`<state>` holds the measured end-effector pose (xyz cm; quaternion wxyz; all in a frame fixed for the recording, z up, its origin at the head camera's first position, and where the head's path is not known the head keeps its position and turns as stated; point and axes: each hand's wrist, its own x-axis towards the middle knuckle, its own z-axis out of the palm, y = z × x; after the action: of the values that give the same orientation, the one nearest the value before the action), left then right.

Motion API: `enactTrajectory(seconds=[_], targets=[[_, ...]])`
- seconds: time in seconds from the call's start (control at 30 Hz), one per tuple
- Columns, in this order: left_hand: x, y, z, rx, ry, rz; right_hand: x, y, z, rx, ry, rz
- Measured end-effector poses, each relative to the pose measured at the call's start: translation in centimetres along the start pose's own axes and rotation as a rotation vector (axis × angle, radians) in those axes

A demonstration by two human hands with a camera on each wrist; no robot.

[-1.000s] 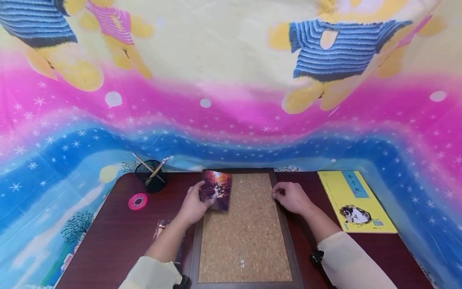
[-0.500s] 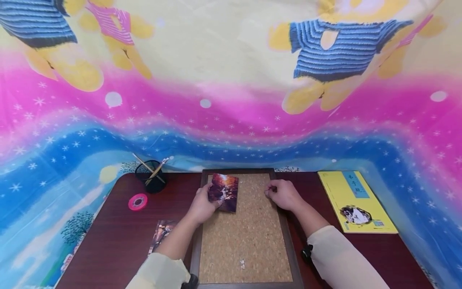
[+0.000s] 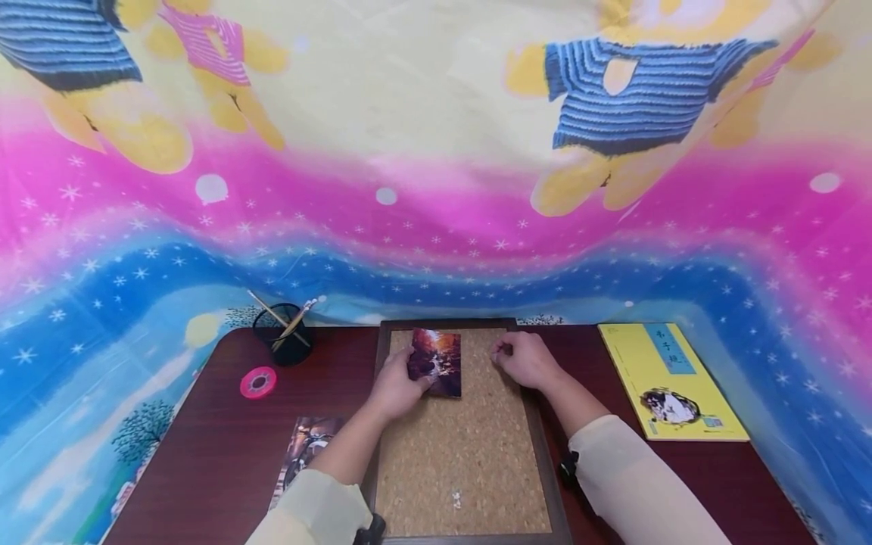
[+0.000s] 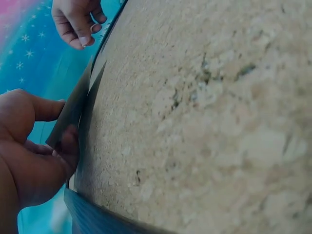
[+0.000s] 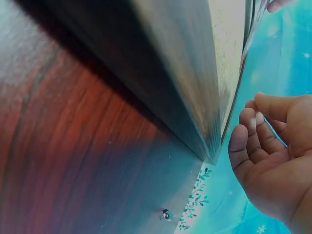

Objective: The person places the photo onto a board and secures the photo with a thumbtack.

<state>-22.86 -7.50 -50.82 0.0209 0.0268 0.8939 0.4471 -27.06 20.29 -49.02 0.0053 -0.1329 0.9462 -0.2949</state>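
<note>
My left hand [image 3: 400, 386] holds a photo print [image 3: 436, 363] by its left edge, over the upper part of a framed cork board [image 3: 463, 446]. Reds and oranges over dark tones make up its picture. In the left wrist view the print [image 4: 73, 107] is seen edge-on, tilted close over the cork, between thumb and fingers. My right hand [image 3: 527, 360] hovers at the board's upper right, thumb and forefinger tips pinched together. A tiny pale thing [image 5: 260, 117] shows at those fingertips in the right wrist view; its kind is unclear.
A second photo print [image 3: 300, 450] lies left of the board, partly under the left forearm. Behind it are a pink tape roll [image 3: 258, 383] and a black mesh pen cup [image 3: 293, 344]. A yellow book [image 3: 674, 382] lies at right. A patterned curtain [image 3: 436, 257] hangs behind the table.
The left hand has carried the photo print rightward across the cork board. My right hand has moved left, in from the frame's edge, and the two hands are closer together.
</note>
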Motion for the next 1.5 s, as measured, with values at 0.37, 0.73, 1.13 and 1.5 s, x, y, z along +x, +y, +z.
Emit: enactTrajectory(seconds=[0.37, 0.73, 1.13, 1.5], targets=[[0.3, 0.1, 0.4, 0.193, -0.036, 0.067, 1.1, -0.9, 0.2, 0.02, -0.008, -0.012], [0.4, 0.6, 0.8, 0.321, -0.066, 0.091, 2.6, -2.0, 1.0, 0.016, -0.009, -0.041], [0.0, 1.0, 1.1, 0.384, -0.091, 0.095, 4.3, -2.5, 2.0, 0.077, -0.042, -0.008], [0.0, 0.7, 1.2, 0.403, -0.114, 0.086, 5.7, -3.1, 3.0, 0.118, -0.055, 0.027]])
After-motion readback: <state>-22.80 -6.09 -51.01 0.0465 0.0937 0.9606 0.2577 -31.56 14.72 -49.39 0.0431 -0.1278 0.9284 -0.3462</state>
